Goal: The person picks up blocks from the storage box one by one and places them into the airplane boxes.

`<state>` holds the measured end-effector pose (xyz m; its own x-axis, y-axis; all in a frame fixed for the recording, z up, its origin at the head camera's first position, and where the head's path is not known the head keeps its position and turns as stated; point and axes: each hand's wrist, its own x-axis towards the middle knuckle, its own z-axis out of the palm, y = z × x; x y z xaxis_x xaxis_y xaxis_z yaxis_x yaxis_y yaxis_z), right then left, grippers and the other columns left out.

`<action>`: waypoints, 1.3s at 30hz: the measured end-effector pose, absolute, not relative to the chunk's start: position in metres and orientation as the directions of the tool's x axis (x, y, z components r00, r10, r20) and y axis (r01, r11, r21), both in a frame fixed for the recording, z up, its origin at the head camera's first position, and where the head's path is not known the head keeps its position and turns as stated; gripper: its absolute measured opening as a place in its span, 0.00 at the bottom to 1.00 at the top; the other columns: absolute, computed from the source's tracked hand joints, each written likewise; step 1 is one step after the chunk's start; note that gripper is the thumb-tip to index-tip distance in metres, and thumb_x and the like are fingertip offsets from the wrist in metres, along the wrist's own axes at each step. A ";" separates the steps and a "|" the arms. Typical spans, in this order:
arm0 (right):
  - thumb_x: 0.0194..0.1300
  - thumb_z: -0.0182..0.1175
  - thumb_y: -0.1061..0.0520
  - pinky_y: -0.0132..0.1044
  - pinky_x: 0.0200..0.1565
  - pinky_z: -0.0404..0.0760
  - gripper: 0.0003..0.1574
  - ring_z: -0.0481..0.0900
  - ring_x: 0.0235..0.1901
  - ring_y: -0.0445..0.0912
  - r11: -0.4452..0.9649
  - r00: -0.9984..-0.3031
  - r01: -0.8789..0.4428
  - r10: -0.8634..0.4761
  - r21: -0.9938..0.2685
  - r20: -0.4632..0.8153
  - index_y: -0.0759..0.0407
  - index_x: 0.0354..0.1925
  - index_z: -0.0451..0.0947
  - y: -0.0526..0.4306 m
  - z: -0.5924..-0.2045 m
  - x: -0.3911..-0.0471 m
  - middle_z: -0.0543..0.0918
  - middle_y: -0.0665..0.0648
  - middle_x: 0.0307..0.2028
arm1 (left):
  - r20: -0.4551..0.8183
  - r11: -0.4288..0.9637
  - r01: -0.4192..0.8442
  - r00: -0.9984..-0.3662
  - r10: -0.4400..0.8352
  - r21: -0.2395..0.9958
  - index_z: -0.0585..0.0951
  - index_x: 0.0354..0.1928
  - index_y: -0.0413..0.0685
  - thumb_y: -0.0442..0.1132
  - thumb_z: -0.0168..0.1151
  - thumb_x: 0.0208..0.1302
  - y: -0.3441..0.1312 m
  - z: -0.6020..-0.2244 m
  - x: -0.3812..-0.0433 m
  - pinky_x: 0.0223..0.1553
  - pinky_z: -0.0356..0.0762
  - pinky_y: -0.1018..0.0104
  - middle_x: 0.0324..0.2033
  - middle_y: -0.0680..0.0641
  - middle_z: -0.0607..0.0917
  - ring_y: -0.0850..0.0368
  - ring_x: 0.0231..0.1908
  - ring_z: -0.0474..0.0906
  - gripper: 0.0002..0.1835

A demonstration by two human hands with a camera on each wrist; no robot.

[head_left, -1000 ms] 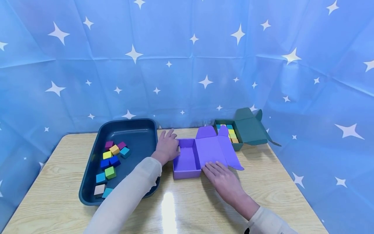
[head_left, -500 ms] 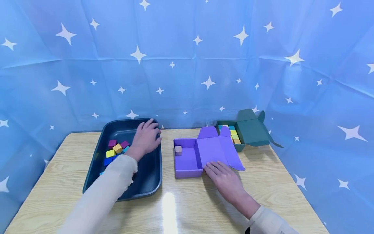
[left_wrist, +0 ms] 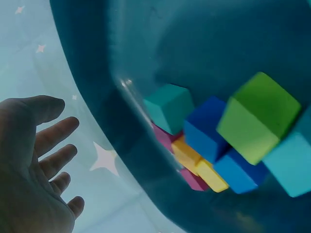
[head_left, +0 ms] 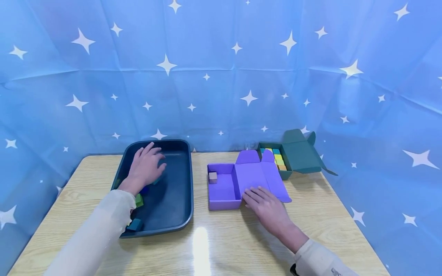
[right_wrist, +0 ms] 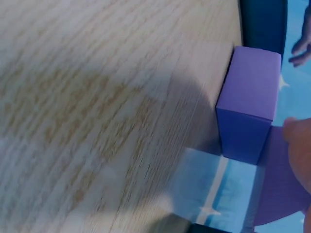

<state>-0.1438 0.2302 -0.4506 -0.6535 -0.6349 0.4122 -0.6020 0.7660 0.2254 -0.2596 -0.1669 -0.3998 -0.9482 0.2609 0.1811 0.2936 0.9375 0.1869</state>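
My left hand (head_left: 145, 166) hovers over the dark blue tray (head_left: 192, 188), fingers spread and holding nothing. Its arm covers many of the cubes. In the left wrist view, a green cube (left_wrist: 260, 119), a blue cube (left_wrist: 204, 126) and a teal cube (left_wrist: 169, 108) lie in the tray among several others. Fingers of my right hand (head_left: 267, 211) rest on the opened lid (head_left: 252, 176) of a purple box (head_left: 224, 205), near its front edge. One plain wooden cube (head_left: 212, 178) sits in that box by its left wall, toward the back.
Behind the purple lid stands a dark green box (head_left: 286, 174) holding rows of coloured cubes, with its lid (head_left: 301, 155) folded out to the right. A blue star-patterned cloth (head_left: 221, 88) hangs behind the wooden table (head_left: 221, 245).
My left hand has let go of the wooden cube in the purple box and swung left over the tray. The right hand stays on the lid. The head view has shifted slightly.
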 end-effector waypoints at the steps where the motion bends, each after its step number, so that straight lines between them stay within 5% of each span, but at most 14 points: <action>1: 0.67 0.54 0.52 0.48 0.63 0.76 0.21 0.82 0.56 0.51 0.767 -0.655 -0.602 -0.633 0.222 0.413 0.55 0.56 0.81 0.230 -0.450 -0.144 0.84 0.55 0.54 | 0.182 0.938 0.291 -0.949 0.258 0.186 0.83 0.53 0.43 0.45 0.59 0.67 -0.169 -0.401 -0.259 0.75 0.44 0.38 0.67 0.37 0.71 0.38 0.75 0.50 0.18; 7: 0.63 0.64 0.50 0.47 0.64 0.76 0.22 0.82 0.56 0.50 0.773 -0.665 -0.598 -0.626 0.212 0.407 0.55 0.55 0.82 0.230 -0.449 -0.145 0.85 0.55 0.54 | 0.175 0.945 0.276 -0.953 0.246 0.176 0.83 0.52 0.42 0.44 0.59 0.66 -0.180 -0.405 -0.252 0.74 0.44 0.36 0.66 0.36 0.72 0.36 0.74 0.51 0.17; 17: 0.68 0.57 0.48 0.47 0.65 0.74 0.22 0.81 0.58 0.50 0.781 -0.689 -0.597 -0.617 0.184 0.379 0.54 0.55 0.81 0.230 -0.448 -0.143 0.84 0.54 0.55 | 0.122 0.957 0.247 -0.965 0.230 0.151 0.84 0.49 0.41 0.44 0.60 0.66 -0.202 -0.415 -0.248 0.72 0.47 0.33 0.64 0.33 0.74 0.33 0.73 0.52 0.17; 30: 0.65 0.62 0.49 0.47 0.65 0.75 0.21 0.81 0.57 0.50 0.784 -0.695 -0.595 -0.612 0.176 0.378 0.54 0.55 0.82 0.230 -0.448 -0.143 0.84 0.54 0.55 | -0.007 0.965 0.223 -0.974 0.226 0.137 0.84 0.49 0.38 0.49 0.66 0.61 -0.205 -0.418 -0.249 0.70 0.49 0.30 0.62 0.31 0.75 0.31 0.72 0.52 0.22; 39: 0.66 0.61 0.49 0.47 0.65 0.75 0.21 0.81 0.57 0.50 0.780 -0.688 -0.601 -0.616 0.176 0.382 0.54 0.55 0.82 0.230 -0.450 -0.143 0.84 0.54 0.55 | -0.059 0.980 0.196 -0.979 0.197 0.019 0.84 0.45 0.37 0.51 0.65 0.61 -0.195 -0.421 -0.255 0.71 0.48 0.32 0.60 0.32 0.77 0.31 0.72 0.52 0.23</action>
<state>-0.1433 0.2296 -0.4496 -0.6883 -0.6164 0.3825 -0.6008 0.7799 0.1755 -0.2547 -0.1953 -0.4207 -0.9787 0.1965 -0.0592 0.1958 0.9805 0.0188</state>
